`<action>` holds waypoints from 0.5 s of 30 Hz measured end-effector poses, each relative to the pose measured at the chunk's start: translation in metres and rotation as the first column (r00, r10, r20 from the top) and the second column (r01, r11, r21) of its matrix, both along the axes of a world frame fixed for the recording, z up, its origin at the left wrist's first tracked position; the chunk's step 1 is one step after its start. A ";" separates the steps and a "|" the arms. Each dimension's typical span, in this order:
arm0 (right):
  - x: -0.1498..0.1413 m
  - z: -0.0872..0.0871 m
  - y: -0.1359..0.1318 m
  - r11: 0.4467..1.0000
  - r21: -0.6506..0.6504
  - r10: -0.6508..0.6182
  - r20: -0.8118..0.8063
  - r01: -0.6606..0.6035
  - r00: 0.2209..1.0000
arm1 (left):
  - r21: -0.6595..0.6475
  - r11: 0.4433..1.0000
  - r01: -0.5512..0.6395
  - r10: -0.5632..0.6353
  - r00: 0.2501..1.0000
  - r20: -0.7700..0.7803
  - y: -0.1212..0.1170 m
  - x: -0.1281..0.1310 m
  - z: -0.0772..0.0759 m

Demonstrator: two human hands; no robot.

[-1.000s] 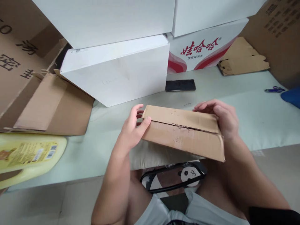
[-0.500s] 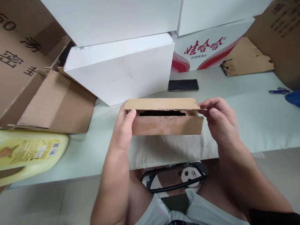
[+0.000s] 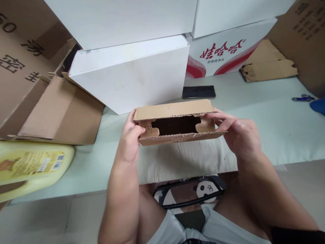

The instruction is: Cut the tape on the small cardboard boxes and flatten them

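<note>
A small brown cardboard box [image 3: 175, 109] is held up between my two hands, its slit side facing me. The two long flaps stand apart, and a dark inside shows between the notched end flaps. My left hand [image 3: 130, 140] grips the left end, thumb at the left end flap and fingers behind. At the right end, my right hand [image 3: 235, 132] has its fingers in the gap between the long flaps, touching them. What lies inside the box is too dark to make out.
Behind the box stand a white box [image 3: 132, 81] and a black phone [image 3: 198, 92] lying flat. On the left are an open carton [image 3: 66, 112] and a yellow jug [image 3: 38, 166]. Flattened cardboard [image 3: 271, 69] and a blue-handled tool [image 3: 303, 98] lie to the right on the pale green cloth [image 3: 276, 128].
The long flaps have spread wider, with the lower one swung down towards me. My right hand has moved left onto the box's right end, its fingers now between the flaps.
</note>
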State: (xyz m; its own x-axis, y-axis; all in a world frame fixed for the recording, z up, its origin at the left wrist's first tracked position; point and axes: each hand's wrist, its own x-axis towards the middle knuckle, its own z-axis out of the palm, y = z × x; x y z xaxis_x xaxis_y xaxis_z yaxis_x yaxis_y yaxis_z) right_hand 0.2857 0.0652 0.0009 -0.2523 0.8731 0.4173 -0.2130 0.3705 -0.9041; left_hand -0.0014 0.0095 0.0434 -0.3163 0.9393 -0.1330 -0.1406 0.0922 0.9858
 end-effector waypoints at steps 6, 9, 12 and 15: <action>-0.001 0.004 -0.001 0.999 0.042 0.022 0.011 -0.023 1.000 | -0.071 0.997 -0.029 0.031 0.999 0.018 -0.001 -0.001 0.005; 0.000 0.004 -0.002 0.999 0.033 0.017 0.026 -0.018 1.000 | -0.082 0.994 -0.079 0.078 0.997 -0.016 -0.002 -0.001 0.006; 0.002 0.003 -0.002 1.000 0.022 0.010 0.049 -0.011 0.999 | -0.077 0.993 -0.090 0.088 0.996 -0.030 -0.002 0.001 0.007; 0.004 0.003 -0.003 1.000 0.011 -0.001 0.093 0.000 0.996 | -0.056 0.995 -0.088 0.085 0.995 -0.046 -0.002 0.001 0.007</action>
